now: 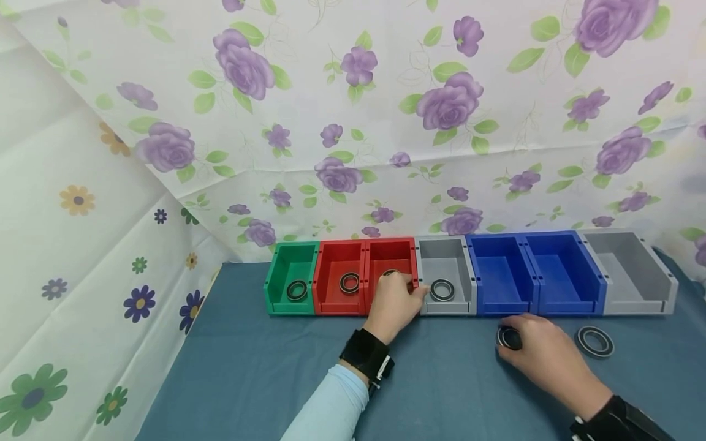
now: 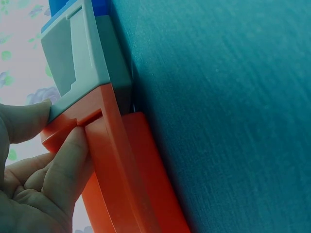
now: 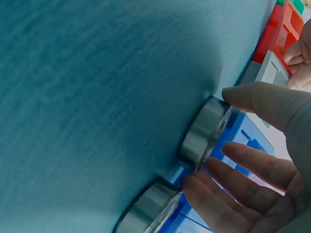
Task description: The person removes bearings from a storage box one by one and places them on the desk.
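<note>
My left hand straddles the side wall between the second red bin and the grey bin, thumb on the grey side and fingers on the red; it grips that wall near the front corner. A ball bearing shows partly behind this hand in the red bin. On the cloth before the blue bins, my right hand holds a bearing by its rim between thumb and fingers. Another bearing lies just right of this hand, and appears below the held one in the right wrist view.
Single bearings lie in the green bin, the first red bin and the left grey bin. Two blue bins and another grey bin continue the row rightward. A flowered cloth hangs behind; blue cloth covers the table.
</note>
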Demonstrator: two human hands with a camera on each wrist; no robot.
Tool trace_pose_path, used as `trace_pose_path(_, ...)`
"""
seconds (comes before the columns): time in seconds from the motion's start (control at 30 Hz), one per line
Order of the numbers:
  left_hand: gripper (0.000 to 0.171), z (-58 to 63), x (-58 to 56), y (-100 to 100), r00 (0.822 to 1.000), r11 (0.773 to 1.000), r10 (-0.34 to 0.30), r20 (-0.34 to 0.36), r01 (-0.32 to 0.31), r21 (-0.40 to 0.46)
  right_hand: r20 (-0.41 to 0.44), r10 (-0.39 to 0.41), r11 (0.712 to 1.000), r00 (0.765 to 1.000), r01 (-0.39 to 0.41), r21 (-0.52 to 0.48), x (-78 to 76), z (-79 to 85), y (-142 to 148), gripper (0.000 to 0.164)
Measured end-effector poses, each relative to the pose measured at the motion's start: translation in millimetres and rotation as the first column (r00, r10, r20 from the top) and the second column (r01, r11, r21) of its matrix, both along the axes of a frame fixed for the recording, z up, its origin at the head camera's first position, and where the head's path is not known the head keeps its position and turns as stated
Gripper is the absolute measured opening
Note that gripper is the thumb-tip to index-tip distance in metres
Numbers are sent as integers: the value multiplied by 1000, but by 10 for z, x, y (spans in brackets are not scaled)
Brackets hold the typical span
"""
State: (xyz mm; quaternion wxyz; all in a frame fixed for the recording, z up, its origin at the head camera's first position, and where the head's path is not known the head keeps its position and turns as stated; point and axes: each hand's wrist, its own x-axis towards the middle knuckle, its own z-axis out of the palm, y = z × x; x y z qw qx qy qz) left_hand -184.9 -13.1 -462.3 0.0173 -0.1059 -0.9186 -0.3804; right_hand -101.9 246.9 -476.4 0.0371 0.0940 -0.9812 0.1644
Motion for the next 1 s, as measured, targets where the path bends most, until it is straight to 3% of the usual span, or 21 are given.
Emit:
trace_pose_path(0.63, 20, -21, -1, -3, 1000, 1000, -4, -16, 4, 5, -128, 27, 998, 991, -35, -61, -108, 274, -192, 42)
trace_pose_path(1.0, 20, -3, 10, -3, 1000, 1000, -9, -20, 9, 6, -253, 80, 989, 964, -107, -98, -291, 444, -465, 44)
